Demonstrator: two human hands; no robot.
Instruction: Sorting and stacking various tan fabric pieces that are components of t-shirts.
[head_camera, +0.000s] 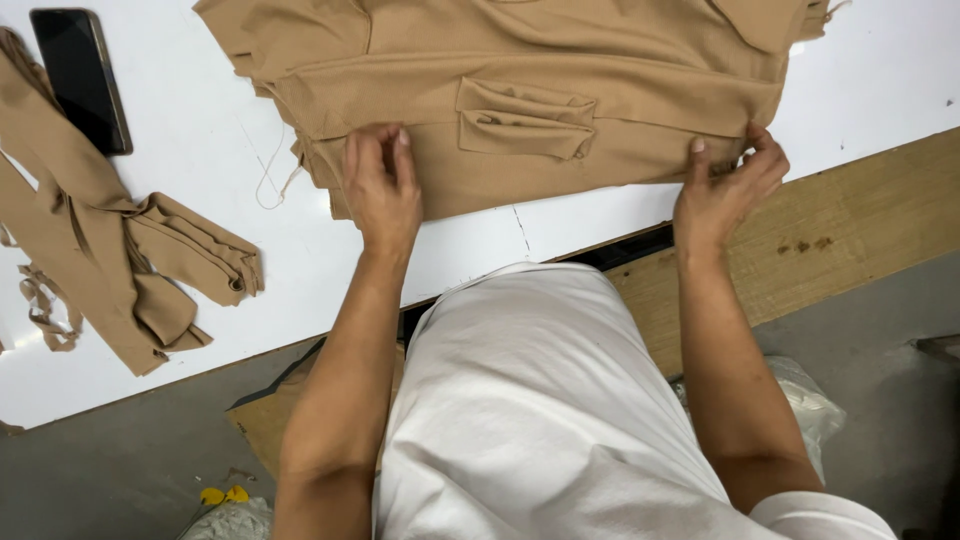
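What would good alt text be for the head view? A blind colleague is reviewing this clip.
Seen from above, a person's left hand and right hand press on the near edge of a folded tan garment with a flap pocket on a white table. Tan fabric strips and a dark phone lie to the left.

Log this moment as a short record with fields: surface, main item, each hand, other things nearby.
Surface: white table
Main item: folded tan garment with a pocket flap
Left hand: flat on the garment's near edge
Right hand: pinching the garment's near right corner
Nearby: tan fabric strips, dark phone at the far left
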